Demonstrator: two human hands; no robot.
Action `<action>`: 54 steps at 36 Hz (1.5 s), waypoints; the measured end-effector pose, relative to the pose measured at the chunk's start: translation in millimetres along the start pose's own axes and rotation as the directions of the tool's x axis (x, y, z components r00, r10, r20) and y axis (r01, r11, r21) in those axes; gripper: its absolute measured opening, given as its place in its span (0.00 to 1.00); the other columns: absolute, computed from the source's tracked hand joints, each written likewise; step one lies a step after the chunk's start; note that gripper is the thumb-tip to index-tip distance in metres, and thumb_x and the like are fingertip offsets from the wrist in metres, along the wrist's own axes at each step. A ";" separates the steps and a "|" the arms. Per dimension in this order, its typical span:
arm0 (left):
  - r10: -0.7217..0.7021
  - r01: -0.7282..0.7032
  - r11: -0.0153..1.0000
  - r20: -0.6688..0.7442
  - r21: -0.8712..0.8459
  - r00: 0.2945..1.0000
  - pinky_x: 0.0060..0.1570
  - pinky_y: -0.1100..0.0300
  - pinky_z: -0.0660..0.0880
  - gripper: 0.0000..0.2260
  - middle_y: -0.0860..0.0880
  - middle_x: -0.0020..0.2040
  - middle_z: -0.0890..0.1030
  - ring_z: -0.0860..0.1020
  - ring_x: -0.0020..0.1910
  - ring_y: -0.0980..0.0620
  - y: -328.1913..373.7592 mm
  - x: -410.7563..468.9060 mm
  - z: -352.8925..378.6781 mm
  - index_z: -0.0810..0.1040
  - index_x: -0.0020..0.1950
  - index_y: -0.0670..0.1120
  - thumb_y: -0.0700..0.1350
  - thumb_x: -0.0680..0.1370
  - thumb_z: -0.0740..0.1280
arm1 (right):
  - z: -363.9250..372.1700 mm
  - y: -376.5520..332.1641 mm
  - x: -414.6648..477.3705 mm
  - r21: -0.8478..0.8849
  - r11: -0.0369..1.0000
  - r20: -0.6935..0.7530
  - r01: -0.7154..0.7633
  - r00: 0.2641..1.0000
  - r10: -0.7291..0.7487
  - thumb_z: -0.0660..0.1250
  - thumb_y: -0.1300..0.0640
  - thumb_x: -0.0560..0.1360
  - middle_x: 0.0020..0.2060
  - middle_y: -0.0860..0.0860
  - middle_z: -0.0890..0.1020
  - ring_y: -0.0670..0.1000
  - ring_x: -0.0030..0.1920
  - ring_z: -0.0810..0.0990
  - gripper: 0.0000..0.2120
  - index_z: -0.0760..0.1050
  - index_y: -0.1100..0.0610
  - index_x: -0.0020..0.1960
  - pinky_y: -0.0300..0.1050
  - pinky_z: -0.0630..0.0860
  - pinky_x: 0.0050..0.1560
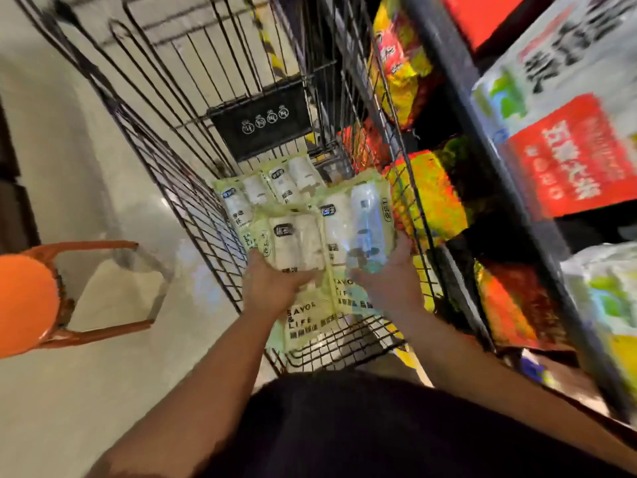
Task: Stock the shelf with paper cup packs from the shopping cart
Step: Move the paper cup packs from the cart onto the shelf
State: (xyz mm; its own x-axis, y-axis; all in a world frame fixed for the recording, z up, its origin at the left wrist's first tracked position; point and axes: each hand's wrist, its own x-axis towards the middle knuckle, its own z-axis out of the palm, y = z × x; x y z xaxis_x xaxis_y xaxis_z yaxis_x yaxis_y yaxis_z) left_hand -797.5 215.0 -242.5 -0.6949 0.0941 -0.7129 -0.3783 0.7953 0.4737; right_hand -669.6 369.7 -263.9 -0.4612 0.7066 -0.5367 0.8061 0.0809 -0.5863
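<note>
- Two paper cup packs sit at the near end of the shopping cart [193,215], side by side and touching: the left pack [296,246] and the right pack [362,225]. Blur prevents saying whether either is clear of the cart bottom
- Grip: the left hand [272,288] is clamped on the lower part of the left pack, fingers curled beneath it. The right hand [389,281] is clamped likewise on the right pack, thumb along its outer edge
- Further packs [262,194] lie behind, towards the cart's far end, untouched
- The shelf [458,125] stands just beside the cart on the person's right, its tiers holding bagged and boxed goods. No free slot for cups is visible
- Assessment: the step in hand is the lift-out. The film looks slick, so hold round the cup stacks, not the loose wrapper. Raise both packs above the wire side before swinging right
- An orange stool [31,294] stands left of the cart, out of that path
</note>
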 end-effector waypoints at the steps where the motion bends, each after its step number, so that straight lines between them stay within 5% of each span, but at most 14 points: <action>1: 0.046 -0.046 0.999 0.005 -0.022 0.999 0.31 0.46 0.83 0.44 0.42 0.45 0.82 0.83 0.36 0.43 -0.3 -8.0 -10.2 0.58 0.56 0.52 0.62 0.55 0.84 | -4.6 -4.2 -10.8 0.046 0.999 -0.023 0.002 1.000 -0.001 0.80 0.47 0.64 0.56 0.46 0.77 0.52 0.52 0.80 0.50 0.53 0.48 0.75 0.47 0.80 0.49; 4: 0.159 -0.158 0.984 0.011 -0.079 0.987 0.33 0.46 0.82 0.46 0.41 0.46 0.82 0.83 0.37 0.42 -3.2 -29.1 -42.1 0.61 0.60 0.49 0.63 0.53 0.83 | -15.5 -17.8 -52.4 0.191 0.980 -0.135 0.062 0.990 -0.037 0.82 0.51 0.65 0.49 0.38 0.78 0.33 0.43 0.78 0.47 0.58 0.49 0.75 0.27 0.72 0.35; 6: 0.230 -0.226 0.967 0.025 -0.115 0.973 0.33 0.47 0.80 0.47 0.42 0.44 0.82 0.81 0.36 0.42 -6.8 -42.4 -62.8 0.62 0.59 0.52 0.67 0.47 0.78 | -18.8 -20.9 -81.3 0.260 0.957 -0.198 0.127 0.977 -0.076 0.82 0.57 0.65 0.50 0.39 0.77 0.33 0.43 0.79 0.46 0.59 0.50 0.74 0.24 0.70 0.35; 9: 0.336 -0.332 0.931 0.006 -0.149 0.942 0.40 0.44 0.83 0.35 0.48 0.44 0.84 0.82 0.38 0.45 -22.6 -63.5 -95.7 0.66 0.53 0.59 0.63 0.51 0.78 | -19.8 -29.7 -132.2 0.298 0.942 -0.294 0.152 0.954 -0.061 0.82 0.56 0.65 0.52 0.43 0.77 0.49 0.52 0.78 0.48 0.56 0.52 0.76 0.32 0.71 0.41; 14: 0.403 -0.394 0.886 -0.013 -0.246 0.915 0.49 0.43 0.82 0.26 0.55 0.47 0.84 0.84 0.45 0.49 -37.2 -88.6 -127.5 0.72 0.51 0.61 0.54 0.58 0.80 | -30.3 -26.5 -199.2 0.312 0.933 -0.323 0.179 0.944 -0.073 0.82 0.53 0.65 0.52 0.38 0.75 0.46 0.52 0.78 0.48 0.55 0.44 0.75 0.39 0.73 0.44; 19: 0.506 -0.470 0.838 0.073 -0.277 0.859 0.48 0.42 0.83 0.32 0.52 0.48 0.85 0.85 0.45 0.48 -29.2 -129.2 -138.8 0.74 0.56 0.54 0.52 0.56 0.82 | -49.9 -10.0 -258.0 0.322 0.922 -0.414 0.216 0.908 -0.068 0.84 0.51 0.60 0.54 0.39 0.78 0.43 0.52 0.79 0.48 0.60 0.42 0.71 0.43 0.76 0.47; 24: 0.659 -0.612 0.747 0.162 -0.259 0.735 0.47 0.49 0.81 0.32 0.53 0.50 0.83 0.84 0.47 0.49 -5.9 -185.6 -134.8 0.72 0.61 0.51 0.47 0.62 0.84 | -72.3 4.7 -308.5 0.377 0.888 -0.558 0.261 0.830 -0.007 0.85 0.56 0.60 0.51 0.34 0.77 0.32 0.47 0.76 0.46 0.61 0.41 0.69 0.30 0.72 0.41; 28: 0.744 -0.699 0.667 0.276 -0.258 0.608 0.47 0.44 0.83 0.38 0.49 0.53 0.84 0.85 0.48 0.46 12.6 -228.2 -123.7 0.73 0.60 0.51 0.55 0.55 0.84 | -95.9 26.0 -350.0 0.434 0.854 -0.646 0.286 0.760 0.074 0.85 0.54 0.59 0.56 0.41 0.79 0.45 0.53 0.80 0.50 0.60 0.41 0.71 0.48 0.79 0.55; 31: 0.808 -0.772 0.579 0.318 -0.264 0.497 0.50 0.39 0.81 0.33 0.52 0.50 0.85 0.85 0.48 0.48 23.4 -258.4 -105.2 0.75 0.55 0.56 0.54 0.55 0.85 | -117.9 47.0 -385.7 0.453 0.832 -0.701 0.320 0.705 0.111 0.85 0.52 0.59 0.57 0.41 0.77 0.44 0.53 0.79 0.51 0.58 0.45 0.73 0.42 0.77 0.51; 35: 0.843 -0.814 0.485 0.420 -0.320 0.337 0.52 0.40 0.81 0.31 0.53 0.53 0.85 0.85 0.50 0.51 23.2 -309.2 -71.1 0.76 0.58 0.54 0.50 0.59 0.85 | -142.4 82.3 -438.8 0.434 0.827 -0.791 0.357 0.590 0.161 0.86 0.50 0.57 0.61 0.47 0.77 0.49 0.58 0.79 0.51 0.59 0.45 0.71 0.46 0.77 0.56; 39: 0.848 -0.807 0.442 0.477 -0.392 0.233 0.52 0.46 0.81 0.32 0.53 0.55 0.84 0.83 0.53 0.52 4.9 -371.4 -34.1 0.74 0.62 0.52 0.43 0.63 0.84 | -156.8 122.4 -502.6 0.420 0.819 -0.852 0.390 0.481 0.208 0.85 0.58 0.60 0.57 0.40 0.77 0.37 0.54 0.77 0.47 0.59 0.41 0.67 0.30 0.73 0.47; 43: 0.826 -0.786 0.436 0.541 -0.439 0.156 0.48 0.48 0.81 0.30 0.52 0.54 0.84 0.84 0.52 0.49 -29.0 -435.5 6.2 0.73 0.60 0.54 0.42 0.63 0.84 | -162.8 172.2 -574.3 0.425 0.821 -0.878 0.381 0.395 0.271 0.85 0.56 0.61 0.57 0.38 0.77 0.36 0.54 0.78 0.47 0.57 0.38 0.67 0.37 0.76 0.53; 47: 0.792 -0.763 0.427 0.608 -0.486 0.056 0.44 0.54 0.78 0.30 0.50 0.55 0.83 0.83 0.51 0.49 -76.1 -506.2 45.9 0.71 0.59 0.54 0.42 0.64 0.83 | -165.0 225.2 -649.4 0.422 0.828 -0.895 0.368 0.312 0.317 0.84 0.56 0.61 0.55 0.36 0.75 0.30 0.51 0.77 0.47 0.59 0.41 0.68 0.32 0.74 0.46; 54: 0.693 -0.791 0.359 0.709 -0.496 -0.130 0.54 0.42 0.81 0.40 0.52 0.57 0.84 0.84 0.54 0.51 -157.5 -602.8 112.0 0.74 0.64 0.54 0.57 0.56 0.85 | -164.5 315.8 -765.1 0.428 0.826 -0.903 0.366 0.138 0.407 0.84 0.58 0.61 0.53 0.36 0.76 0.32 0.49 0.78 0.45 0.60 0.40 0.67 0.28 0.75 0.39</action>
State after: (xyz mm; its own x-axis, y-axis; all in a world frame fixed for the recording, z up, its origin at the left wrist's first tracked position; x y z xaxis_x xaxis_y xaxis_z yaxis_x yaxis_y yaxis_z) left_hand -250.5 100.0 54.7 0.2624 0.9634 0.0544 0.1107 -0.0860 0.9901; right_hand -1.2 -29.8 61.3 0.5993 0.7651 0.2357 0.3385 0.0246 -0.9407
